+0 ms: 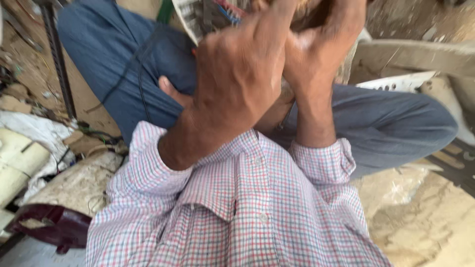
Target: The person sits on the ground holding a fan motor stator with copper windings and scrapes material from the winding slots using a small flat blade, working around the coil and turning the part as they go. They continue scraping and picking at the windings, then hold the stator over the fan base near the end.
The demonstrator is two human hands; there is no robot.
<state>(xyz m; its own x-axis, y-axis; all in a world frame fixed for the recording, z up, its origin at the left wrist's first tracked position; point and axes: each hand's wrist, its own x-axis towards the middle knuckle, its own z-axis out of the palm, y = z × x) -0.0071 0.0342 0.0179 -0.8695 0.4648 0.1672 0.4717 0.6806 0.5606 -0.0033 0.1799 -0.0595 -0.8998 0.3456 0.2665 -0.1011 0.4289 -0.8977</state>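
I sit with knees apart in blue trousers and a checked shirt. Both hands are raised close to the camera at the top of the view. My left hand shows its back, with the fingers curled over a whitish plastic appliance part that has red and blue wires. My right hand presses against the same part from the right, fingers closed around it. Most of the part is hidden behind the hands and cut off by the top edge. The picture is blurred.
A dark metal rod and a black cable lie at the left. White foam pieces and a maroon object sit at the lower left. A white perforated panel is at the right, and crumpled plastic sheet on dusty ground.
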